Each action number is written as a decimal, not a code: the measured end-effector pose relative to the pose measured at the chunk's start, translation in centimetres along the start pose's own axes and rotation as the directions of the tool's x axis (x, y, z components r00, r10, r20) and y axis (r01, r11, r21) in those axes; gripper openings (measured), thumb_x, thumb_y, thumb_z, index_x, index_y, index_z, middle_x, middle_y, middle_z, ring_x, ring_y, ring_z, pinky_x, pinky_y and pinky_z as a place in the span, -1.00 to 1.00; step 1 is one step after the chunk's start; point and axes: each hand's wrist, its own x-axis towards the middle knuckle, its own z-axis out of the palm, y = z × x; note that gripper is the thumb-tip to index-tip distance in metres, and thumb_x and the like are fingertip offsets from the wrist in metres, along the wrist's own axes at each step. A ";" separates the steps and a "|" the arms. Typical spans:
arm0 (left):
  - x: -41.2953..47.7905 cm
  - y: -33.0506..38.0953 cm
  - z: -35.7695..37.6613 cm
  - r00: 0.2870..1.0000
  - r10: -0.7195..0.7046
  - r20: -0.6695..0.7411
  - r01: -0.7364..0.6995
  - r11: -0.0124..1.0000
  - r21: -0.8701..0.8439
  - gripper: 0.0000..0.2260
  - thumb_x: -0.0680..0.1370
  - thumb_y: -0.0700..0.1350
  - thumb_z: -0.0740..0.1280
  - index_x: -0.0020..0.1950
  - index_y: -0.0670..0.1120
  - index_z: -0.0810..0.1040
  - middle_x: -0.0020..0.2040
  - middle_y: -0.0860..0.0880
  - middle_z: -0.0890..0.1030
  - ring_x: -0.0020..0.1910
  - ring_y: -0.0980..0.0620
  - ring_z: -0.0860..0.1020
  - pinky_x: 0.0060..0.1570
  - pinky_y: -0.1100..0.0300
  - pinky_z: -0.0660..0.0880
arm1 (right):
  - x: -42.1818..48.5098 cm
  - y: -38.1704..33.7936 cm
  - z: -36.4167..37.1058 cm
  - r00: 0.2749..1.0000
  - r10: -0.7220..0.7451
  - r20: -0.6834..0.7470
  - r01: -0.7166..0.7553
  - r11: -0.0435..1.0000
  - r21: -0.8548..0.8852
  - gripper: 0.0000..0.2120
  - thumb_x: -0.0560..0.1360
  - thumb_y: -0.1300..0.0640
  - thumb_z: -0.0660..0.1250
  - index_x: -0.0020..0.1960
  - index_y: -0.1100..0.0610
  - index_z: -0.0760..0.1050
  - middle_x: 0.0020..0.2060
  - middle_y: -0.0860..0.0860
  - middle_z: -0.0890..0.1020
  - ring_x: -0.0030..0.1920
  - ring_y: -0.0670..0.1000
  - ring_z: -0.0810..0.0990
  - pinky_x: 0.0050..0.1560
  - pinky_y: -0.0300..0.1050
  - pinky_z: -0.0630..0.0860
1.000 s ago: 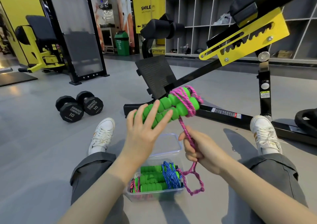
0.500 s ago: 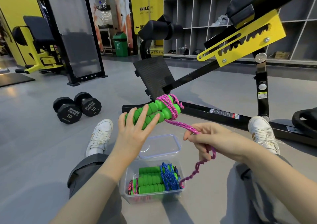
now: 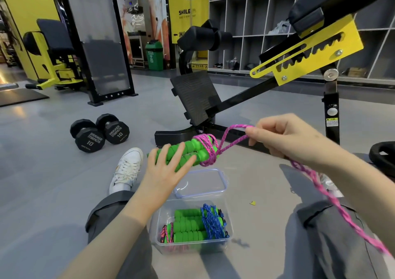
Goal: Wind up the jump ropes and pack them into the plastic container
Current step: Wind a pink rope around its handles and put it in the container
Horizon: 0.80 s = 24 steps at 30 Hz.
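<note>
1. Lettering "HAMMER STRENGTH 10" marks both black dumbbells point(image 3: 99, 132); a yellow banner point(image 3: 188, 11) reads "SMILE".
2. Grey gym floor point(image 3: 53, 182) carries everything; grid shelves point(image 3: 252, 22) and a green bin point(image 3: 154, 54) stand behind.
3. A black-and-yellow bench frame point(image 3: 241, 95) rises just beyond the hands.
4. The left hand point(image 3: 164, 167) fingers clasp the green handles point(image 3: 192, 150) above the clear lid point(image 3: 201, 182).
5. The right hand point(image 3: 284, 137) fingers pinch the pink rope point(image 3: 233, 137), which is coiled round the handles' far end.
6. The plastic container point(image 3: 156, 227) sits open between the legs, holding wound ropes.
</note>
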 end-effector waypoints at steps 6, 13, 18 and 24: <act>-1.2 0.6 -0.5 0.995 0.054 0.085 -0.050 0.997 -0.055 -0.31 0.28 -0.42 0.04 0.36 -0.02 0.38 0.32 -0.24 0.40 0.10 -0.29 0.42 -0.01 -0.15 0.40 | 1.0 -1.7 -1.2 0.988 -0.138 -0.063 0.130 0.985 -0.111 -0.71 0.48 0.03 0.33 -0.26 0.24 0.51 -0.50 0.04 0.38 -0.57 -0.15 0.26 -0.53 -0.47 0.19; -1.3 1.1 -2.5 0.953 0.302 0.026 -0.295 0.942 -0.160 -0.37 0.41 -0.37 0.27 0.43 0.03 0.33 0.38 -0.19 0.36 0.18 -0.27 0.43 0.11 -0.17 0.35 | 4.4 0.2 -1.3 0.946 -0.240 -0.216 0.177 0.945 -0.276 -0.80 0.52 0.04 0.31 -0.23 0.11 0.52 -0.45 -0.02 0.39 -0.48 -0.20 0.33 -0.43 -0.47 0.27; 0.6 1.7 -5.1 0.962 0.224 -0.159 -0.257 0.937 -0.237 -0.64 0.65 -0.28 0.08 0.36 0.05 0.39 0.33 -0.14 0.41 0.15 -0.22 0.49 0.05 -0.12 0.42 | 5.6 3.7 -1.9 0.930 -0.171 -0.326 0.088 0.963 -0.254 -0.78 0.53 0.06 0.30 -0.25 0.13 0.49 -0.47 0.00 0.35 -0.53 -0.21 0.29 -0.50 -0.45 0.21; 2.9 2.1 -6.0 0.951 0.050 -0.306 -0.135 0.955 -0.265 -0.61 0.57 -0.31 0.27 0.34 0.04 0.42 0.32 -0.14 0.42 0.19 -0.22 0.46 0.14 -0.11 0.38 | 3.7 8.3 1.2 0.922 0.167 -0.350 -0.109 0.978 0.179 -0.87 0.48 0.16 0.38 -0.17 0.22 0.55 -0.42 -0.06 0.55 -0.39 -0.22 0.46 -0.34 -0.37 0.40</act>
